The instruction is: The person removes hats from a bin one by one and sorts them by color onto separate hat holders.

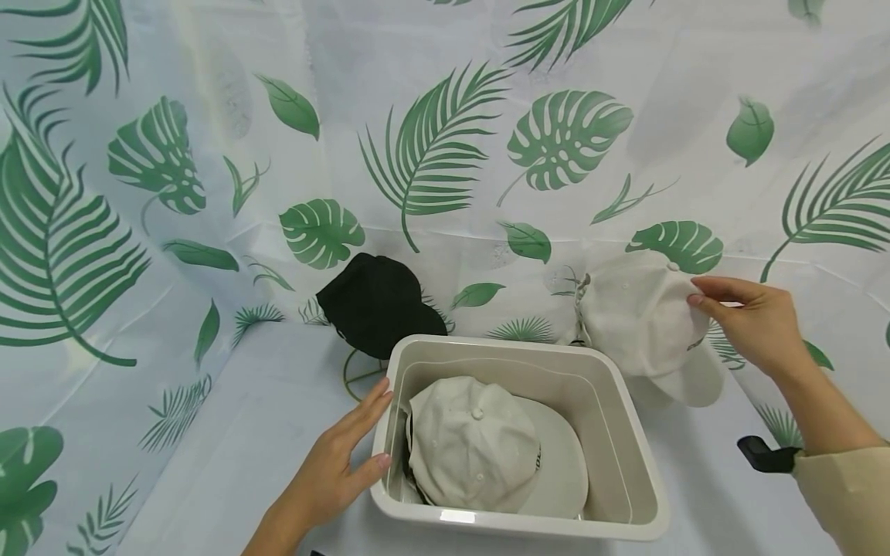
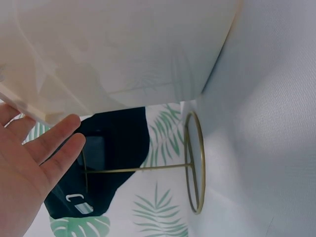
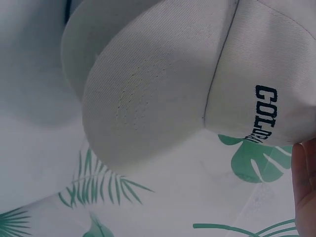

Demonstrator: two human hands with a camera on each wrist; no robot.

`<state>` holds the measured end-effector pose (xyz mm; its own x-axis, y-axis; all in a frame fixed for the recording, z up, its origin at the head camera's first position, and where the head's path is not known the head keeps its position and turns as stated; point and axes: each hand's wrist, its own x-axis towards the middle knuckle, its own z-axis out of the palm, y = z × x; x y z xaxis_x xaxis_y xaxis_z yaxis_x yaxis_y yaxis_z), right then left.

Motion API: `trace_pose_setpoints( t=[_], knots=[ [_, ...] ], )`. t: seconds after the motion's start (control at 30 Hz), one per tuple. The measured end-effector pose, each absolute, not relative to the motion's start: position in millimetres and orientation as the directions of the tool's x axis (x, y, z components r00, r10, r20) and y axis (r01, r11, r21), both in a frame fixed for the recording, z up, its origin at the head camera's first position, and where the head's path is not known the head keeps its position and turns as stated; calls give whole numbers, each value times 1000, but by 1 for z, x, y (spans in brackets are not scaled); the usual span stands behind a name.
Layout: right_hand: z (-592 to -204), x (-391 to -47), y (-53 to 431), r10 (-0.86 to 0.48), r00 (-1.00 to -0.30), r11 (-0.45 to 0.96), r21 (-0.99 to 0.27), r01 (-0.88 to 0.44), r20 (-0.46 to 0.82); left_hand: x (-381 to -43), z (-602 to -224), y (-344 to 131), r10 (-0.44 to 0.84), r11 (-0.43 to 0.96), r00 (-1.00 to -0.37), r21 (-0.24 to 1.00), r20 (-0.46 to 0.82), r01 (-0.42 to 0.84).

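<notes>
My right hand point(image 1: 754, 324) pinches the crown of an off-white baseball cap point(image 1: 629, 316) right of the bin. Dark lettering marks its front panel, and a second pale brim point(image 3: 74, 54) shows behind its brim in the right wrist view. My left hand point(image 1: 341, 455) touches the left rim of a beige plastic bin point(image 1: 633, 432), its fingers extended. Inside the bin lies another off-white baseball cap point(image 1: 473, 448), crown up and brim to the right. What supports the cap at my right hand is hidden.
Behind the bin's left corner, a black cap point(image 1: 378, 305) sits on a gold wire stand point(image 2: 195, 163). A leaf-printed cloth point(image 1: 445, 46) hangs at the back and left. The bin stands on a pale tabletop point(image 1: 215, 448).
</notes>
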<state>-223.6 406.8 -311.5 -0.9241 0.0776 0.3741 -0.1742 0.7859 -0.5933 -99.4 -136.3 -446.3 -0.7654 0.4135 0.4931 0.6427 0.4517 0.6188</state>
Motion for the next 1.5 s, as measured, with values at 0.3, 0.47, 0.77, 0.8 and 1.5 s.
trace_pose_setpoints(
  t=[0.3, 0.47, 0.77, 0.8, 1.5],
  knots=[
    [-323, -222, 408, 116, -940, 785, -610, -111, 321, -99, -445, -136, 415, 441, -760, 619, 501, 649],
    [-329, -221, 410, 115, -944, 780, -616, -106, 308, -100, -444, -136, 419, 439, -758, 619, 500, 651],
    [-339, -219, 414, 125, -948, 761, -642, -97, 292, -100, -444, -136, 420, 441, -754, 612, 505, 656],
    [-340, -219, 415, 124, -949, 756, -646, -99, 291, -100, -444, -136, 419, 442, -754, 612, 506, 656],
    [-349, -216, 416, 97, -932, 777, -612, -149, 349, -99, -446, -137, 413, 445, -770, 629, 486, 637]
  ],
)
